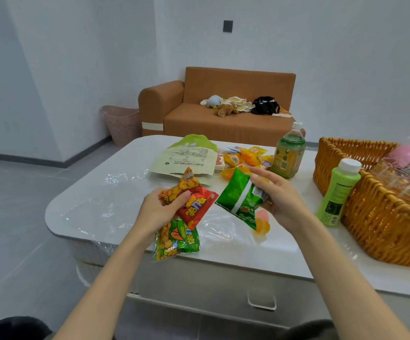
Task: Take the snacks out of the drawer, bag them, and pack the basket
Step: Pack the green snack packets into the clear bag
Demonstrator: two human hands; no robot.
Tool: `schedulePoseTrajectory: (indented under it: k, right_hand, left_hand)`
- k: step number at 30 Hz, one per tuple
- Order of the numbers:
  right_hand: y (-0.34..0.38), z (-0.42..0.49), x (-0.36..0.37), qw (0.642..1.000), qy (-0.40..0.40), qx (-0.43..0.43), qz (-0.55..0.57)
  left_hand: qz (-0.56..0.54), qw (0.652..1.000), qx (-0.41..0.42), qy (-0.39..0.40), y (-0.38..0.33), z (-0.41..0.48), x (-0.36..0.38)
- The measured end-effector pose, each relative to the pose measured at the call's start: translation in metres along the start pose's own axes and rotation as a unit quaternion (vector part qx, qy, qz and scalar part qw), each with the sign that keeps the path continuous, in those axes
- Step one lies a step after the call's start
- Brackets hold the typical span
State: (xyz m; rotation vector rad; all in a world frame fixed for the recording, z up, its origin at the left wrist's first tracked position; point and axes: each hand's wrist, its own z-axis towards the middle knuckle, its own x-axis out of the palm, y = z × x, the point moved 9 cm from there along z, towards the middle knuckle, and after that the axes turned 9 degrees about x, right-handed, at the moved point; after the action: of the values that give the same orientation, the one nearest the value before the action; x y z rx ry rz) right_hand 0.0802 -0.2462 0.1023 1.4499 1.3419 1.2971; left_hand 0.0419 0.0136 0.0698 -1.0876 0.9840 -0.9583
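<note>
My left hand point(161, 208) grips a bunch of small snack packets over the white table point(96, 192): an orange one point(181, 184), a red one point(199, 204) and a green-and-orange one point(177, 241) hanging below. My right hand point(276, 195) holds a green snack packet point(237, 196) together with a small yellow-pink packet point(262, 223). The wicker basket point(380, 227) stands at the right with bagged snacks point(407, 168) inside. The drawer point(223, 293) under the tabletop is closed, its handle point(261, 301) facing me.
Clear plastic bags point(115, 192) lie flat on the table. Behind them are a beige-green pouch point(186, 160), yellow sweets point(245, 155), a green tea bottle point(288, 153) and a lime-green bottle point(338, 192) by the basket. An orange sofa point(223, 119) and pink bin point(121, 123) stand beyond.
</note>
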Motion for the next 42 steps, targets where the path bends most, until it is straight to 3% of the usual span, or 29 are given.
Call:
schedulePoseTrajectory:
  k: [4, 7, 11, 13, 18, 21, 28, 32, 35, 39, 42]
  right_hand:
    - [-0.001, -0.010, 0.013, 0.992, 0.005, -0.041, -0.121]
    - [0.011, -0.013, 0.003, 0.971, -0.078, -0.116, -0.196]
    - [0.035, -0.030, -0.013, 0.881, -0.211, -0.280, -0.318]
    - [0.023, -0.028, -0.003, 0.844, -0.195, -0.305, -0.395]
    - [-0.037, -0.009, 0.026, 0.768, -0.065, -0.222, -0.598]
    - [-0.061, -0.006, 0.024, 0.731, -0.011, -0.186, -0.656]
    - [-0.064, 0.020, -0.032, 0.776, -0.065, -0.087, -0.622]
    - [-0.075, 0.031, -0.052, 0.774, -0.101, 0.036, -0.623]
    - [-0.074, 0.031, -0.059, 0.797, -0.093, 0.093, -0.590]
    - [-0.049, 0.032, -0.069, 0.865, -0.151, 0.045, -0.476]
    - [-0.029, 0.032, -0.072, 0.872, -0.223, -0.008, -0.436]
  left_hand:
    - [0.022, 0.998, -0.001, 0.052, 0.003, -0.005, 0.014]
    - [0.054, 0.997, -0.006, 0.059, 0.008, -0.004, 0.017]
    - [0.182, 0.982, 0.016, 0.047, 0.009, 0.003, 0.014]
    - [0.224, 0.973, 0.025, 0.037, 0.005, 0.004, 0.014]
    - [0.294, 0.954, 0.042, 0.030, 0.000, 0.006, 0.016]
    - [0.313, 0.948, 0.049, 0.041, 0.001, 0.007, 0.020]
    - [0.318, 0.945, 0.047, 0.065, 0.006, 0.008, 0.026]
    - [0.321, 0.943, 0.026, 0.081, 0.011, 0.009, 0.024]
    - [0.323, 0.942, 0.011, 0.090, 0.013, 0.009, 0.024]
    - [0.270, 0.959, -0.033, 0.085, 0.024, 0.013, 0.011]
    - [0.205, 0.977, -0.052, 0.039, 0.027, 0.020, -0.003]
